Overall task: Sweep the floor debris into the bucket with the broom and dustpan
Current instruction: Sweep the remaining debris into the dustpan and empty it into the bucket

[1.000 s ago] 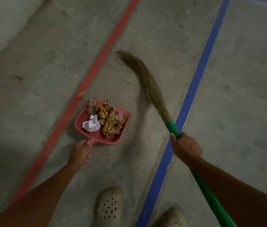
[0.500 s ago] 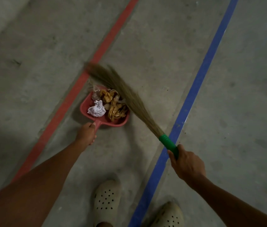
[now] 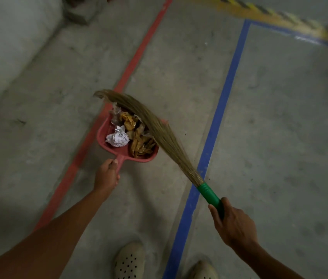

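Observation:
A red dustpan (image 3: 103, 135) is held above the concrete floor, and my left hand (image 3: 106, 174) grips its handle. It carries debris: a crumpled white paper (image 3: 117, 138), yellow-brown wrappers (image 3: 140, 144) and clear plastic scraps. My right hand (image 3: 231, 222) grips the green handle (image 3: 209, 193) of a grass broom (image 3: 159, 131). The broom's bristles lie across the pan's right and far side, over part of the debris. No bucket is in view.
A red floor line (image 3: 135, 63) runs under the dustpan and a blue line (image 3: 225, 93) passes to its right. A yellow-black striped edge (image 3: 279, 15) crosses the top right. A grey wall base (image 3: 8, 37) stands at the left. My two pale perforated shoes (image 3: 129, 260) are at the bottom.
The broom has swung left from the floor and now lies over the dustpan's debris. The dustpan has come off the floor. The view has tilted up, showing the striped edge.

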The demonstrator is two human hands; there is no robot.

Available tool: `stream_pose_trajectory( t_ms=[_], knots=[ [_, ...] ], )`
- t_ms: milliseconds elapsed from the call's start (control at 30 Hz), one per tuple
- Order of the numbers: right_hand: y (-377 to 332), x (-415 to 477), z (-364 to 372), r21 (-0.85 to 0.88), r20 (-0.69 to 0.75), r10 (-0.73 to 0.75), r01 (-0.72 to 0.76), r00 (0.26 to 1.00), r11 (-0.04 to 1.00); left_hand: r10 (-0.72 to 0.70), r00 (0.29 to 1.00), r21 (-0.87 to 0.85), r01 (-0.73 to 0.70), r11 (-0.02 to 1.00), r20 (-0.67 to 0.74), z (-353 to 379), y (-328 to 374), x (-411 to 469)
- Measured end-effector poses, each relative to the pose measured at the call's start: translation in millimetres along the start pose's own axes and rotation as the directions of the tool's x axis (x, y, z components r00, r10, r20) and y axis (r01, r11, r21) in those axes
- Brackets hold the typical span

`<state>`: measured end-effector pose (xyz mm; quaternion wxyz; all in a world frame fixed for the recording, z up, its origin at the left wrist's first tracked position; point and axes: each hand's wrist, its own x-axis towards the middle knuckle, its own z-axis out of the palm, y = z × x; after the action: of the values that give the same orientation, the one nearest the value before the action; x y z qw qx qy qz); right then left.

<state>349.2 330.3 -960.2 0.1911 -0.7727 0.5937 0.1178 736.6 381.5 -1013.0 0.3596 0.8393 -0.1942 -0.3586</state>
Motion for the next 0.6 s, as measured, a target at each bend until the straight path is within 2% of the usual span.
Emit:
stream_pose_trajectory(
  t_ms=[267,433,600],
  knots=[
    [6.1,-39.4,-108.2,0.057,-0.006,0.11,-0.109,0.994,0.992,0.088,0.993,0.038,-0.091,0.995,0.073,-26.8,123.5,-42.6],
    [9.1,-111.8,-200.4,0.14,0.019,0.158,-0.159,0.987,0.977,0.106,0.987,0.062,-0.114,0.992,0.119,-53.2,219.2,-114.2],
    [20.3,-201.9,-287.6,0.157,-0.021,0.253,-0.247,0.967,0.956,0.13,0.968,0.102,-0.155,0.983,0.216,-84.9,305.4,-199.8]
  ],
)
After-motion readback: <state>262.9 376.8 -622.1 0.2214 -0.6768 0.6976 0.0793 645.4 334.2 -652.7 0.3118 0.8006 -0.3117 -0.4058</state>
